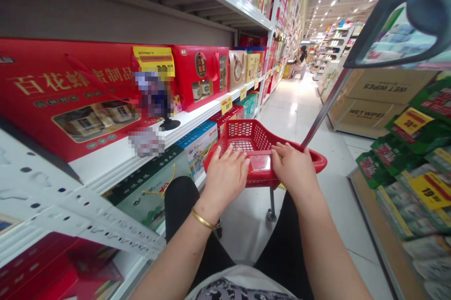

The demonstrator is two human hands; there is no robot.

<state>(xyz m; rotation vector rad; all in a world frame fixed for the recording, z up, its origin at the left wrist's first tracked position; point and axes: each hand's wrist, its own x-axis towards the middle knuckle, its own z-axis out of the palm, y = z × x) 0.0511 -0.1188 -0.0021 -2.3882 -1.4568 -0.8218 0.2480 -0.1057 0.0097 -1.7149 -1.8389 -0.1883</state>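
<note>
A red plastic shopping cart basket (253, 135) stands in front of me in a supermarket aisle. My left hand (225, 175) lies on its near rim, fingers stretched forward and a little apart, with a gold bangle at the wrist. My right hand (294, 166) rests on the rim beside it, fingers bent over the edge. Between the two hands sits a glossy red panel (260, 163) on the rim. The basket looks empty. My knees in black trousers show below.
Shelves on the left carry red gift boxes (70, 98) with yellow price tags (153, 60). On the right, green packs (401, 159) and cardboard "wet wipes" cartons (384, 88). A grey pole (331, 98) slants across the right. A person (299, 60) crouches far down the white-tiled aisle.
</note>
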